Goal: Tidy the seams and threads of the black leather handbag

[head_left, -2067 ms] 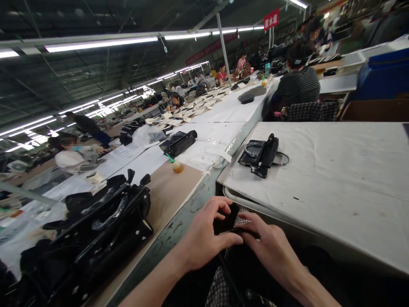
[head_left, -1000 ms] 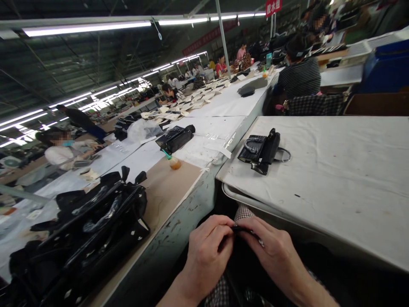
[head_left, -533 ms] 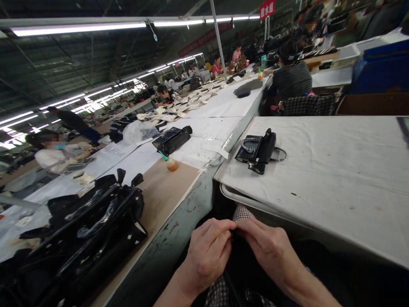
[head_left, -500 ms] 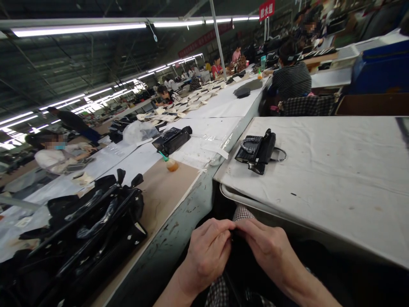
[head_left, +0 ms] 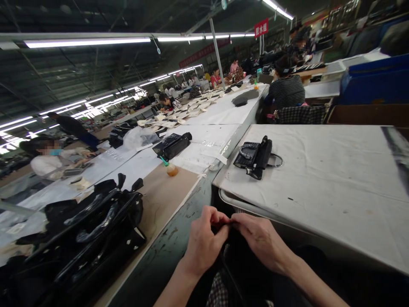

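My left hand (head_left: 206, 241) and my right hand (head_left: 263, 241) meet fingertip to fingertip above my lap. Both are closed in a pinch on the top edge of a black bag (head_left: 238, 268). The bag hangs down dark against my checked clothing, so its lower shape is hard to make out. What lies right between the fingertips is hidden. A small black handbag (head_left: 254, 155) with wrapped handles lies on the white table ahead of my right hand.
A heap of black bags (head_left: 105, 230) covers the bench at left. Beyond it stand an orange glue bottle (head_left: 171, 170) with a green nozzle and another black bag (head_left: 174, 146). The white table (head_left: 335, 183) has its near edge by my right hand. Several people work farther off.
My left hand's fingers have shifted and bent differently at the bag's edge, opening a gap above the thumb. The right hand stays pinched. The view has tilted slightly.
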